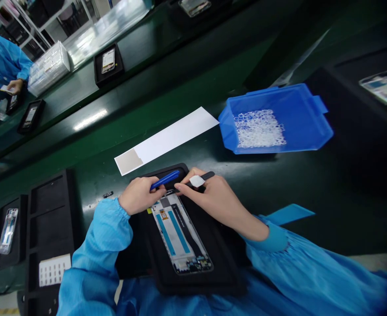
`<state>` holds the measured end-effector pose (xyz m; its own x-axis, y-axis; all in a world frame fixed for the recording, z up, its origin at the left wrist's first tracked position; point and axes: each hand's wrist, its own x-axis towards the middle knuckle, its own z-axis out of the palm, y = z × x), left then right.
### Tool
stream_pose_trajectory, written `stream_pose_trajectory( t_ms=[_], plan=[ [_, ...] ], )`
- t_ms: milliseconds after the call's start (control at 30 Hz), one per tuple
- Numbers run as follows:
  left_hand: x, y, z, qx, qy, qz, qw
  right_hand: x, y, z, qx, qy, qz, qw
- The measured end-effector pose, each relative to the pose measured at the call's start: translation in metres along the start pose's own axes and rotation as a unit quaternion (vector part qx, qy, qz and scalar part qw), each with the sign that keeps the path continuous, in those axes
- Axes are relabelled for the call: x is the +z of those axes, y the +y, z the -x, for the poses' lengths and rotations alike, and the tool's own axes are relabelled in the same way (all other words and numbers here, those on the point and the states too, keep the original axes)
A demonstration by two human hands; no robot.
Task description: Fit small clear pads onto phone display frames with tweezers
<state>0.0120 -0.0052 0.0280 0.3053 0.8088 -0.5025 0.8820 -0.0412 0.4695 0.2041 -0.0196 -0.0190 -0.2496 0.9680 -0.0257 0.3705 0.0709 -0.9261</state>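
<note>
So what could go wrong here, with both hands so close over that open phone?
The blue tool in the left hand might scratch the phone frame if it slips. The small white piece on the black tweezers in the right hand could drop or land crooked.

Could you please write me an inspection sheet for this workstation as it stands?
Surface: dark green bench, glossy, with reflections.
Job's things: phone frame lying in black tray.
Clutter: white sheet; blue bin of small clear parts; slotted trays at left.
Grips: left hand holds blue tool; right hand holds dark tool with a white piece.
Cables: nothing seen.
Surroundings: co-worker's sleeve at the far bench.
</note>
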Motion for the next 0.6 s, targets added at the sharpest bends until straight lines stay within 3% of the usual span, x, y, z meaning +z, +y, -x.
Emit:
stream_pose_trajectory(
  t_ms=[233,367,600],
  plan=[
    [0.0052,0.0049,0.0003,-0.027,0.007,-0.100,0.995,-0.0022,-0.0013,0.0046,-0.021,0.012,0.008,1.000],
    [0.0028,0.0074,-0.0002,-0.030,-0.006,-0.106,0.994,-0.0034,0.0018,0.0078,-0.025,0.019,-0.018,0.999],
    [0.0008,0.0094,0.0000,-0.035,-0.007,-0.095,0.995,0.0016,0.0054,0.0069,-0.090,0.022,0.065,0.994]
  ],
)
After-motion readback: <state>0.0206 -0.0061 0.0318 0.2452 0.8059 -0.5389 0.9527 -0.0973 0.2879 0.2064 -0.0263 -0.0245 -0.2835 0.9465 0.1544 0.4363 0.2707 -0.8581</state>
